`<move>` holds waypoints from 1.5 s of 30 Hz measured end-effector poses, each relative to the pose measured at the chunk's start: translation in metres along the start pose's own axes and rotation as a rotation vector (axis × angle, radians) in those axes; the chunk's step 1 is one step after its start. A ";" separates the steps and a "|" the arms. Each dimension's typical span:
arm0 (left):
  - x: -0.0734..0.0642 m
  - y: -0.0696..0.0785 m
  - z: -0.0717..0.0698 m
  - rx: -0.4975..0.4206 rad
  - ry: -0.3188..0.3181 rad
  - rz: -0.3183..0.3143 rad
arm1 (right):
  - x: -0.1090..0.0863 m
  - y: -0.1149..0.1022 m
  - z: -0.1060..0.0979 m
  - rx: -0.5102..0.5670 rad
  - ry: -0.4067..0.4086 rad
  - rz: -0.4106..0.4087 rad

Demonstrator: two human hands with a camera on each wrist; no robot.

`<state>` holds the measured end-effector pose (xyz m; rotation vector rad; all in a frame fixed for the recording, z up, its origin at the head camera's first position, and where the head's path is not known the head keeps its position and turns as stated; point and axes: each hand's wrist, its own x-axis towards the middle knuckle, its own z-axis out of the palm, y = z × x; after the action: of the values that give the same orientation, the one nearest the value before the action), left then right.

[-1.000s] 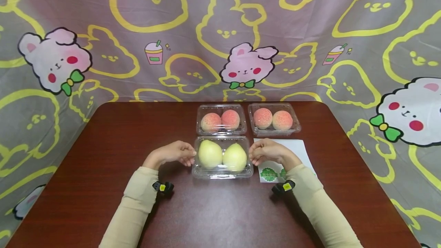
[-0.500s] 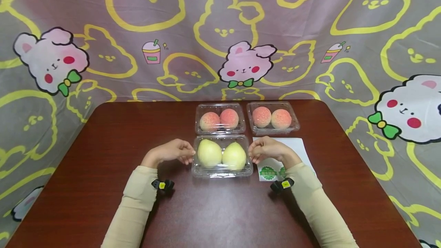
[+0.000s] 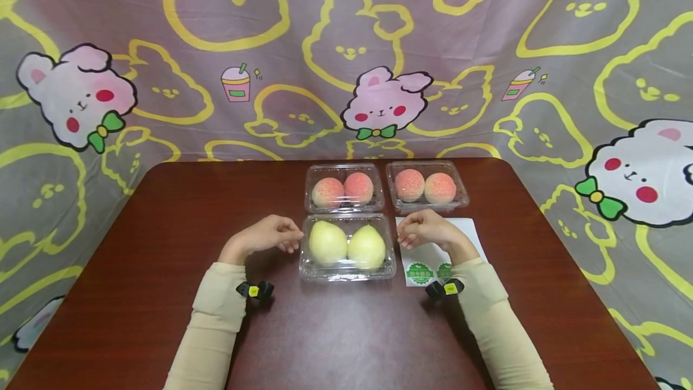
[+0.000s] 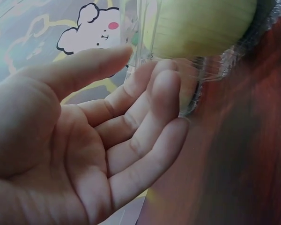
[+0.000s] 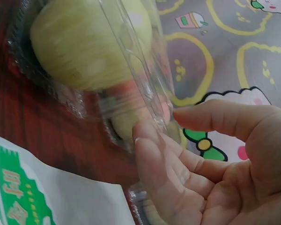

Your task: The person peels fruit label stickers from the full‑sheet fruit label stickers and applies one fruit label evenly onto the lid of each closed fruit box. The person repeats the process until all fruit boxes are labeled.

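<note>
A clear plastic fruit box (image 3: 348, 274) with its lid down stands at mid-table in the head view. Inside lie two pale yellow, pear-like fruits (image 3: 366, 247). Just off the box's left side is my left hand (image 3: 269, 235), palm facing it and fingers loosely bent, holding nothing. On the other side my right hand (image 3: 430, 232) hovers over a white sheet (image 3: 471, 235), slightly apart from the box and likewise holding nothing. Both wrist views show thumb and fingertips spread near the lid's edge. Green round stickers (image 3: 420, 273) show on the sheet, which the right hand and sleeve partly cover.
Two more clear boxes, the left one (image 3: 344, 170) and the right one (image 3: 426, 168), stand behind, each with two pinkish peaches (image 3: 409, 185). The dark wooden table (image 3: 162, 233) ends at a patterned cloth (image 3: 303, 17) around its back and sides.
Both hands have drawn away from the sides of the yellow fruit box, the right hand a little to the right. The box stays in place on the table.
</note>
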<state>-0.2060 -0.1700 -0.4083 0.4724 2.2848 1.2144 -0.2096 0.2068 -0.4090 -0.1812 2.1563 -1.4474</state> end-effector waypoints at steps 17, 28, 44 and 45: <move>-0.002 -0.003 0.001 -0.025 0.087 0.027 | -0.014 0.001 -0.025 -0.005 0.140 -0.006; 0.001 -0.003 0.003 -0.027 0.138 0.036 | -0.034 0.008 -0.052 -0.091 0.282 0.075; 0.001 0.001 0.002 -0.050 0.153 0.052 | -0.051 0.023 -0.070 -0.136 0.480 0.218; 0.001 0.001 0.002 -0.054 0.152 0.053 | -0.052 0.024 -0.071 -0.140 0.489 0.228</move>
<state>-0.2057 -0.1678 -0.4089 0.4361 2.3728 1.3767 -0.1963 0.2958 -0.3917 0.3981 2.5631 -1.3050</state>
